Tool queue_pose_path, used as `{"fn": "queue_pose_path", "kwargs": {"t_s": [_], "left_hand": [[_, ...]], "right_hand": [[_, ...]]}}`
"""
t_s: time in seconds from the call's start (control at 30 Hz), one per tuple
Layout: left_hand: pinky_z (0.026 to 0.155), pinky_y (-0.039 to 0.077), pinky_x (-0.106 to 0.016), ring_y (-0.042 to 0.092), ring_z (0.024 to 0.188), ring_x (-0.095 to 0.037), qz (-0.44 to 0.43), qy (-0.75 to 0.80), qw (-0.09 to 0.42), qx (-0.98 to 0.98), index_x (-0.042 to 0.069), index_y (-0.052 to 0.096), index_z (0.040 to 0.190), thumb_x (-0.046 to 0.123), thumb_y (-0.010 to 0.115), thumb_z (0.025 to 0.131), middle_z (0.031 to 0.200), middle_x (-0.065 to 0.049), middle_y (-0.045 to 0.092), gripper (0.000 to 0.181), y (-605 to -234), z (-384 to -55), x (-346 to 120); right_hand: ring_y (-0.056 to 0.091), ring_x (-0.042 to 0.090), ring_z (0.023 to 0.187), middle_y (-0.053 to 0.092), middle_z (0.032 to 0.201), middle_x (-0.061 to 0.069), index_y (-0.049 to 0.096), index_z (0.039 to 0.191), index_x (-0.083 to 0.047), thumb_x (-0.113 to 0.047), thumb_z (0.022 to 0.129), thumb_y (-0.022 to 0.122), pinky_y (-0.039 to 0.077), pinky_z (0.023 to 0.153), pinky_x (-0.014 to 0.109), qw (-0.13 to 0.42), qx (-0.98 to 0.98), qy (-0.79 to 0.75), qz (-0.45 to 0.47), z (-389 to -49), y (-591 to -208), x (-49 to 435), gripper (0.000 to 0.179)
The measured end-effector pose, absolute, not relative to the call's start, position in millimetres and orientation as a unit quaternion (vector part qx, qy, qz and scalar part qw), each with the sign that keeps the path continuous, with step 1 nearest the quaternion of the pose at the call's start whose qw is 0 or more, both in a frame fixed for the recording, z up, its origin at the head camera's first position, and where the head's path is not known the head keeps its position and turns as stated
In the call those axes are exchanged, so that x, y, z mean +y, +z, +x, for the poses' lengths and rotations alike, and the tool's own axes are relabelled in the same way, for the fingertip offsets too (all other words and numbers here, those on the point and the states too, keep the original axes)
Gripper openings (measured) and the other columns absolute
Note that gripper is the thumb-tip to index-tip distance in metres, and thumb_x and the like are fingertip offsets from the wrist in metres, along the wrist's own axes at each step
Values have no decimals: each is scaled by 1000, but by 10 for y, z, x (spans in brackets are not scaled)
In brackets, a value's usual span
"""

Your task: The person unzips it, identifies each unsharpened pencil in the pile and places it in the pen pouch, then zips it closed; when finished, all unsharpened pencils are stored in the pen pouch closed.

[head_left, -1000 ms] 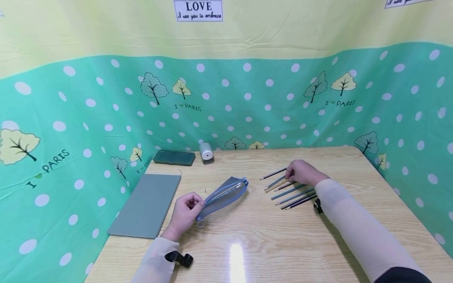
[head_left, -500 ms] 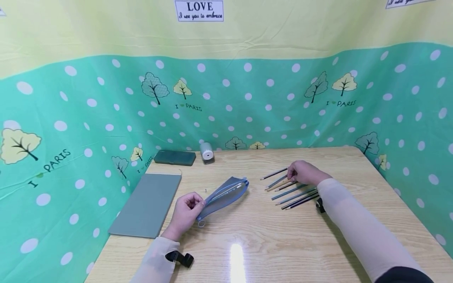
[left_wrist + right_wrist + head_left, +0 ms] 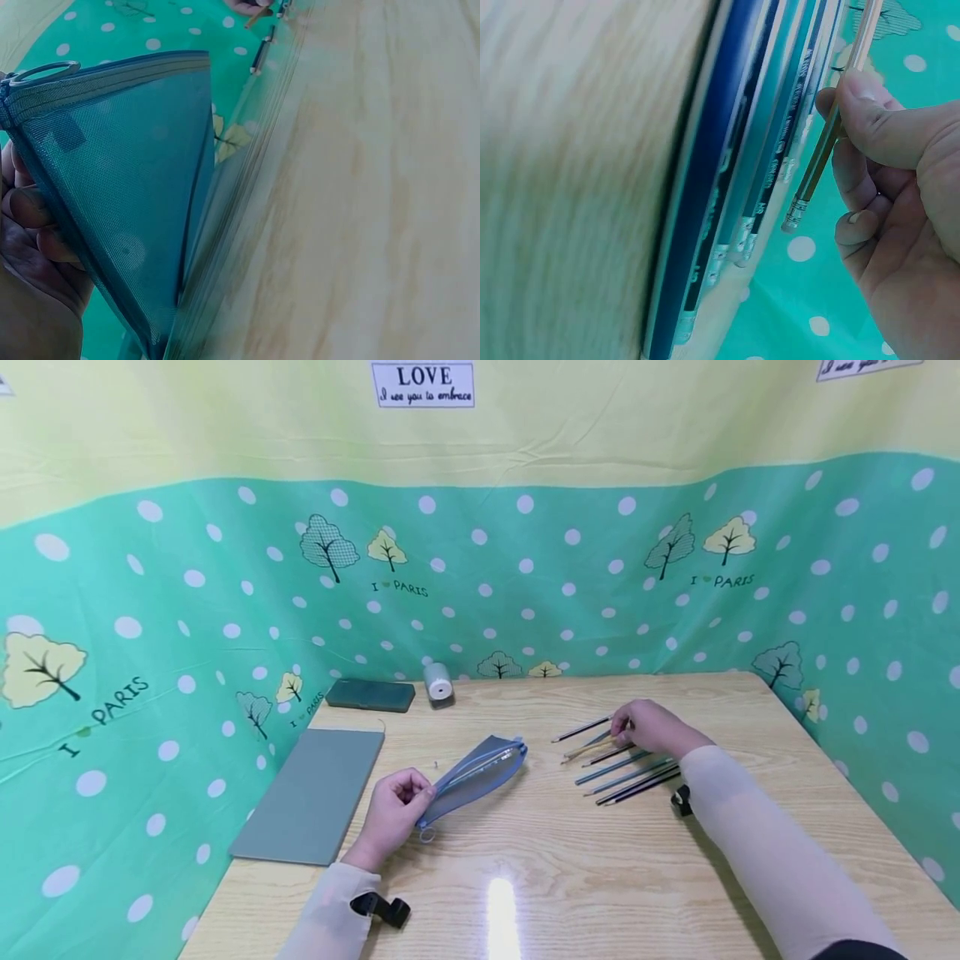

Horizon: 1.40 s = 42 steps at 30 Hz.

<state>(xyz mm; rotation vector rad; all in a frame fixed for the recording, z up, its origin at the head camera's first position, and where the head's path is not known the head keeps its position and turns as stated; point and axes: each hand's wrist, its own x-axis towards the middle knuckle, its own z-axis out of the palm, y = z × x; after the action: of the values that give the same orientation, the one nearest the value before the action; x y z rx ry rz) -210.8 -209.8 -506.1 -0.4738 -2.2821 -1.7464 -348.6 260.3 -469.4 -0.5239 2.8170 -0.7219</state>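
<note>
Head view first: your left hand [image 3: 393, 806] has the near corner of the pouch [image 3: 476, 779] pinched, fingers curled in, and the pouch slants away over the middle of the desk [image 3: 600, 877]. Over to the right, your right hand [image 3: 651, 727] pinches the tan pencil [image 3: 587, 750] among the other pencils [image 3: 611, 767], which lie roughly side by side. On the left sits the grey board [image 3: 307, 797]; behind it are the dark case [image 3: 371, 695] and the cylinder [image 3: 437, 682], near the cloth [image 3: 525, 568].

Now your left wrist: the pouch's mesh face fills the left side, zip [image 3: 112, 86] along the top, ring [image 3: 46, 73] at the corner, your fingers bent behind the edge. Your thumb is hard to make out.

Right wrist: you've got the tan pencil between thumb and forefinger, other fingers curled, its eraser [image 3: 789, 224] end just beside the row.
</note>
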Motion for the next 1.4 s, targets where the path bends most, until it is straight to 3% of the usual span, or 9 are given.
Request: {"fn": "queue_pose_path", "kwargs": {"t_s": [0.27, 0.4, 0.57, 0.8, 1.1, 1.4], "left_hand": [[51, 37, -22, 45, 56, -8, -164, -597, 117, -776, 12, 66, 81, -4, 72, 94, 66, 0, 53, 21, -5064, -2102, -2092], [51, 37, -22, 46, 55, -8, -166, -600, 117, -774, 12, 67, 81, -4, 72, 94, 66, 0, 54, 21, -5068, -2105, -2087], [50, 37, -22, 45, 55, -7, -169, -605, 120, -769, 11, 67, 80, -3, 72, 94, 66, 1, 54, 20, -5086, -2117, -2085], [50, 38, -23, 46, 55, -7, -174, -606, 116, -767, 7, 67, 82, -2, 71, 95, 66, 2, 54, 16, -5082, -2115, -2086], [50, 39, -23, 46, 55, -7, -180, -608, 112, -765, 8, 67, 83, -1, 71, 96, 67, 3, 55, 16, -5083, -2111, -2082], [50, 40, -23, 48, 56, -7, -180, -616, 105, -759, 4, 67, 84, -3, 70, 96, 68, 3, 56, 14, -5068, -2106, -2066]], "right_hand": [[61, 20, 85, 71, 98, 8, 75, 102, -7, 3, 95, 72, 52, 76, 40, 71, 934, -292, -192, -3331, -4645, 2552, 12], [60, 19, 86, 71, 102, 5, 79, 108, -9, 3, 96, 71, 52, 74, 37, 52, 926, -313, -207, -3263, -4618, 2511, 18], [55, 20, 83, 68, 96, 1, 82, 106, -16, 1, 96, 72, 50, 69, 34, 9, 914, -334, -229, -3205, -4572, 2452, 22], [54, 21, 83, 65, 93, -5, 81, 109, -16, -7, 99, 72, 48, 69, 35, -14, 909, -335, -246, -3084, -4423, 2292, 16], [59, 13, 86, 65, 96, -11, 80, 102, -23, -5, 95, 77, 51, 73, 37, -80, 896, -329, -289, -2955, -4130, 2017, 19], [61, 11, 78, 69, 98, -10, 81, 106, -17, 3, 91, 77, 52, 64, 28, -114, 832, -400, -368, -2792, -4017, 1681, 25]]}}
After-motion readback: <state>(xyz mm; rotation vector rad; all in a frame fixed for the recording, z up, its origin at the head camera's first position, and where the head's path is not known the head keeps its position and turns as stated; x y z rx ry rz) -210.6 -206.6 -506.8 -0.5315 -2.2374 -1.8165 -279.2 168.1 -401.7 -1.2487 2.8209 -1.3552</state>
